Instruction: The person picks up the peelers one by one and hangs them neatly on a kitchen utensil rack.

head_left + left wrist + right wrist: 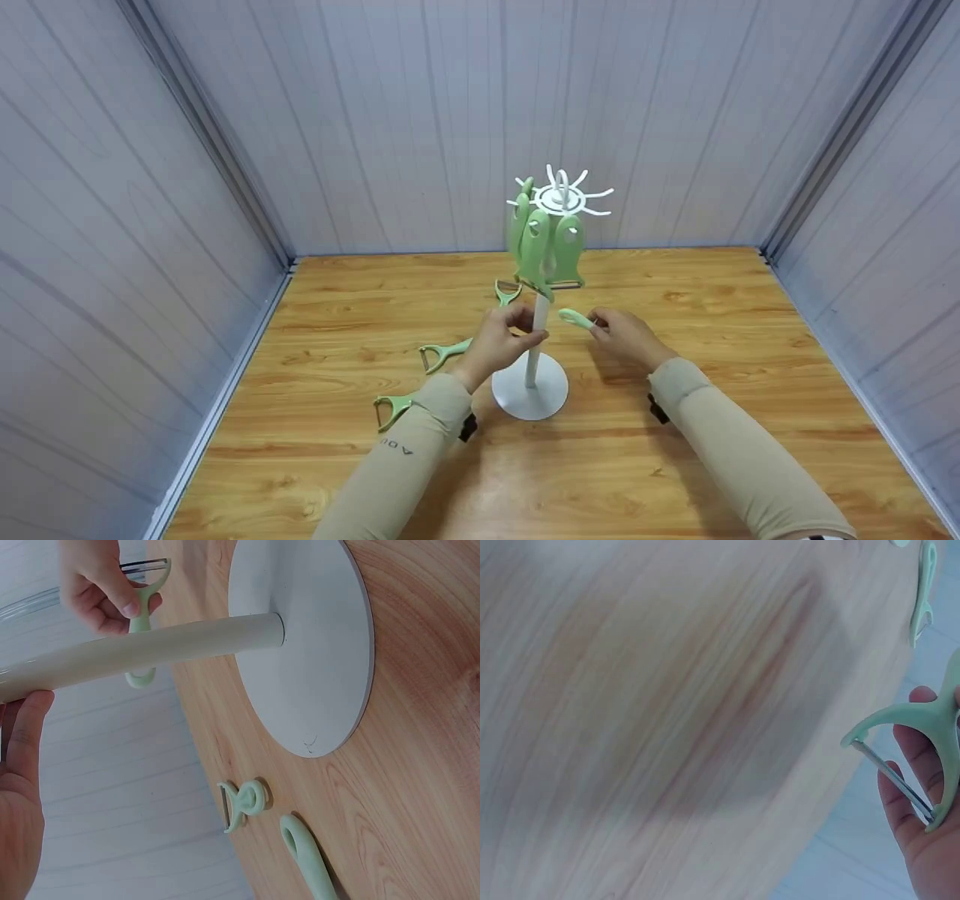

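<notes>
My left hand (pixel 491 343) holds the upright pole (pixel 533 366) of a white rotating hook stand between thumb and fingers, below the hanging peelers. Several green Y-shaped peelers (pixel 568 247) hang by their handle holes from hooks on the stand's left and front side. To the right of the pole, my right hand (pixel 628 339) grips another green peeler (pixel 576 319), its handle pointing toward the pole. In the right wrist view this peeler's metal blade (pixel 894 778) lies near the palm. The left wrist view shows it behind the pole, apart from the hooks.
Three green peelers lie on the wooden table left of the stand: one near the back (pixel 507 294), one in the middle (pixel 444 352), one by the left sleeve (pixel 394 409). The stand's round white base (pixel 517 401) sits on the table. Panelled walls (pixel 375 135) enclose the table.
</notes>
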### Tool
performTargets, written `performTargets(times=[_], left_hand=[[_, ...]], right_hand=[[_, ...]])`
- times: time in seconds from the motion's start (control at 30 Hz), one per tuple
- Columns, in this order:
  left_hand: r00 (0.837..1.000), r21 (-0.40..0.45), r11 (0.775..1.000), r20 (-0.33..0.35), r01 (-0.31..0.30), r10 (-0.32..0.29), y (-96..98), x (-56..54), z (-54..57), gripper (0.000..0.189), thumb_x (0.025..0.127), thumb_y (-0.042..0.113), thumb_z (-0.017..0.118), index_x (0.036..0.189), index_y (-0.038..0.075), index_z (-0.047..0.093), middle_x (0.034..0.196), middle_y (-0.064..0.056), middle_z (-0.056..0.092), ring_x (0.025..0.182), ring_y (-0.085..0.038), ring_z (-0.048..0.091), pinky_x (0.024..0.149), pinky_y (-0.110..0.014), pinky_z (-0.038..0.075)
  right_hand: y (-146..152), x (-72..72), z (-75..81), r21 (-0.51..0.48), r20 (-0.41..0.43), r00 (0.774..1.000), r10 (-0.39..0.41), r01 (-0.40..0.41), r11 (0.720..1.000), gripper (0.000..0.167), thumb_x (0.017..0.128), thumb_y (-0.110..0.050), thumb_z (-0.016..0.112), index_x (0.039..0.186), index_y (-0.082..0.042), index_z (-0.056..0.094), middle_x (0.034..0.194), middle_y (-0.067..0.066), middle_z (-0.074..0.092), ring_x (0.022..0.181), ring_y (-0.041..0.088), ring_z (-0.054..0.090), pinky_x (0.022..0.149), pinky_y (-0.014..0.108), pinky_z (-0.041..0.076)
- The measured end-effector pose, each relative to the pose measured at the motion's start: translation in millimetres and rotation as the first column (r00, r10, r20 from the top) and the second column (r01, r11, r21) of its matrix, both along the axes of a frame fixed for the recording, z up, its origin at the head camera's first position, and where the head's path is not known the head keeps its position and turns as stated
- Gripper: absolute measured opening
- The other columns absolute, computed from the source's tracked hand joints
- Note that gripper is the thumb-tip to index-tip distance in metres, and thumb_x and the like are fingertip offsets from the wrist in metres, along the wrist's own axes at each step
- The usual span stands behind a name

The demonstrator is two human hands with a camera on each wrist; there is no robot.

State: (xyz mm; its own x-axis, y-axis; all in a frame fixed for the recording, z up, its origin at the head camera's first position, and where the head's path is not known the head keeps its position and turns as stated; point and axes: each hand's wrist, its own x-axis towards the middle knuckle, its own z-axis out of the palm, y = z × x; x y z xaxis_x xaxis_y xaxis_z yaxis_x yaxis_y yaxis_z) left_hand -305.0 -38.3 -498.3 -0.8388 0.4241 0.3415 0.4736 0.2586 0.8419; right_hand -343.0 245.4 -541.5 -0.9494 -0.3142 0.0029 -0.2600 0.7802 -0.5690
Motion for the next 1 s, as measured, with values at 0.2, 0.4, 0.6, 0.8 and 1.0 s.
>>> performTargets(times=[0.2, 0.4, 0.6, 0.8, 1.0], left_hand=[[1.000, -0.004, 1.000, 0.009, 0.001, -0.001, -0.2, 0.5, 0.8, 0.019, 0.099, 0.010, 0.079, 0.116, 0.002, 0.076, 0.107, -0.014, 0.079, 0.099, -0.024, 0.076, 0.091, -0.046, 0.063], [1.000, -0.013, 1.000, 0.005, -0.007, 0.007, 0.0, 0.6, 1.1, 0.019, 0.099, 0.010, 0.080, 0.115, 0.002, 0.076, 0.106, -0.014, 0.080, 0.099, -0.024, 0.077, 0.089, -0.036, 0.062], [1.000, -0.010, 1.000, 0.012, -0.010, 0.010, -0.1, -0.1, 0.6, 0.018, 0.099, 0.011, 0.080, 0.114, 0.001, 0.076, 0.105, -0.013, 0.080, 0.099, -0.026, 0.076, 0.089, -0.038, 0.062], [1.000, -0.014, 1.000, 0.003, -0.015, 0.015, 0.1, -0.3, 1.4, 0.016, 0.099, 0.011, 0.081, 0.112, 0.002, 0.077, 0.104, -0.013, 0.080, 0.097, -0.024, 0.076, 0.088, -0.037, 0.063], [1.000, -0.017, 1.000, 0.012, -0.012, 0.012, 0.1, -0.5, 0.2, 0.015, 0.100, 0.009, 0.079, 0.113, 0.002, 0.075, 0.105, -0.013, 0.079, 0.098, -0.023, 0.076, 0.089, -0.047, 0.064]], right_hand=[[2, 6.5, 6.8, -0.049, -0.013, 1.000, -0.016, 0.016, 0.999, 0.025, 0.109, -0.012, 0.066, 0.129, 0.001, 0.070, 0.119, 0.022, 0.075, 0.107, 0.036, 0.073, 0.095, 0.057, 0.059], [4, 11.2, 14.7, -0.147, -0.037, 0.999, -0.035, 0.030, 0.989, 0.027, 0.109, -0.009, 0.066, 0.133, 0.002, 0.070, 0.118, 0.023, 0.076, 0.114, 0.041, 0.073, 0.098, 0.059, 0.060], [7, 14.8, 26.1, -0.197, -0.050, 0.997, -0.059, 0.048, 0.979, 0.029, 0.110, -0.010, 0.065, 0.136, 0.001, 0.069, 0.116, 0.022, 0.076, 0.120, 0.045, 0.072, 0.103, 0.062, 0.058], [10, 18.6, 38.4, -0.234, -0.121, 0.990, -0.069, 0.039, 0.971, 0.031, 0.107, -0.007, 0.067, 0.136, 0.005, 0.069, 0.111, 0.023, 0.076, 0.112, 0.045, 0.075, 0.101, 0.063, 0.059], [11, 21.6, 50.8, -0.286, -0.181, 0.980, -0.087, 0.032, 0.958, 0.029, 0.106, -0.005, 0.069, 0.131, 0.009, 0.070, 0.108, 0.024, 0.077, 0.105, 0.042, 0.076, 0.096, 0.061, 0.062]])
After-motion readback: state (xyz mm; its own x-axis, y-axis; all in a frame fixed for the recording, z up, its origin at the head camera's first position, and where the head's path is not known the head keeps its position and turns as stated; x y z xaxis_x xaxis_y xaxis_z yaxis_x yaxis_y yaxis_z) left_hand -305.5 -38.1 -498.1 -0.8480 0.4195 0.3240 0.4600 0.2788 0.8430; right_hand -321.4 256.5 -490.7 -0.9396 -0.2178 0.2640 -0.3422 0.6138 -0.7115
